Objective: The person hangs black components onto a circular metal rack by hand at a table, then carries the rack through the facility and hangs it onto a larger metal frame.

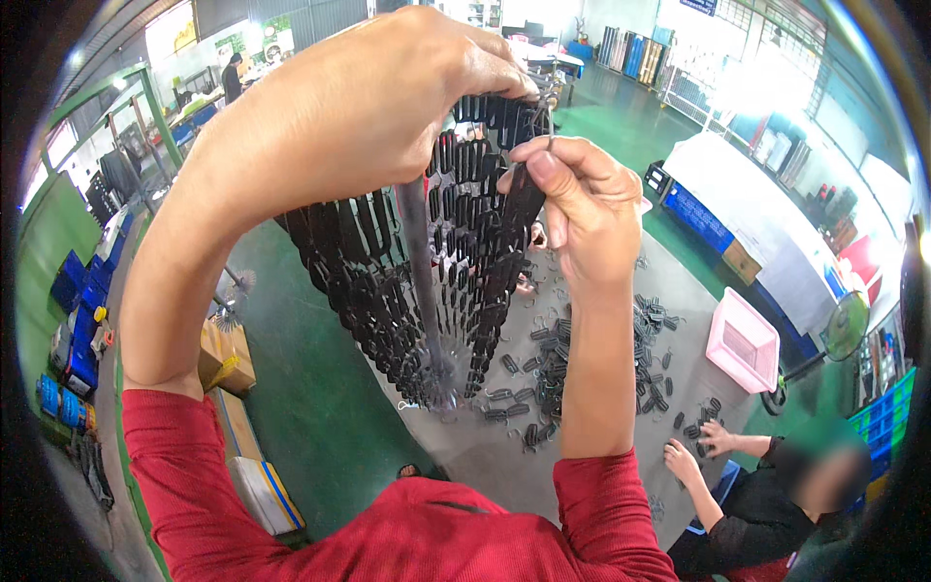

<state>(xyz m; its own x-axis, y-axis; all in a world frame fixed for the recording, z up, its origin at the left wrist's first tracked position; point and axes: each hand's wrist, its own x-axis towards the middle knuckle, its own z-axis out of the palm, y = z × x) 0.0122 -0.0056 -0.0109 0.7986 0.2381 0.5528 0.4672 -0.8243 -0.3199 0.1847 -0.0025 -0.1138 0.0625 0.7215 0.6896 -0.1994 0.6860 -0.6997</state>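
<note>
In front of me stands a tall rack with a grey centre pole (417, 252) and many rows of black narrow clip-like pieces (373, 306) hung around it. My left hand (427, 87) reaches over the rack's top, its fingers bent down by the metal wire ends (549, 89); what they grip is hidden. At the rack's right upper side my right hand (593, 199) is closed, thumb against forefinger, pinching a dark narrow clip-like piece (527, 194). Below, a heap of similar black pieces with wire hooks (558, 364) is spread on the grey table (456, 441).
A pink plastic basket (722, 339) stands at the table's right edge. At lower right sits a co-worker (776, 514), both hands over loose pieces. Cardboard boxes (228, 359) lie on the green floor to the left. A fan (844, 325) and a white-covered bench (747, 213) stand at right.
</note>
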